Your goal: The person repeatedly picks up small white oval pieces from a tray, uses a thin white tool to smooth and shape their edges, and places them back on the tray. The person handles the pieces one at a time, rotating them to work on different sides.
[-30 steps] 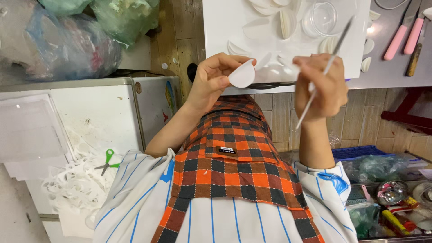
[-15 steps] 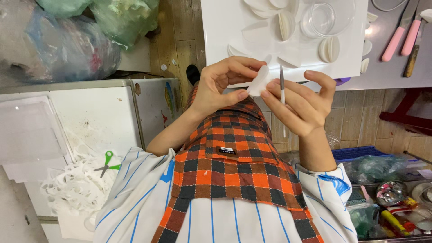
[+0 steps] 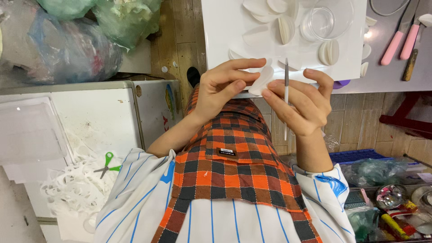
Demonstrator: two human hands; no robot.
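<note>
Since a second ago the right hand [image 3: 302, 104] has come in from its raised pose and now meets the left hand [image 3: 223, 90] at the table [image 3: 391, 74] edge. Both pinch the white folded disc [image 3: 261, 80] between fingertips, and the right also grips the thin brush [image 3: 286, 90] upright, no longer slanted.

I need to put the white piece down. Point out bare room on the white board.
White board: its left strip, beside the folded white pieces, is bare, as is the stretch between the clear dish and the paired discs. The top middle and right edge are crowded.
</note>
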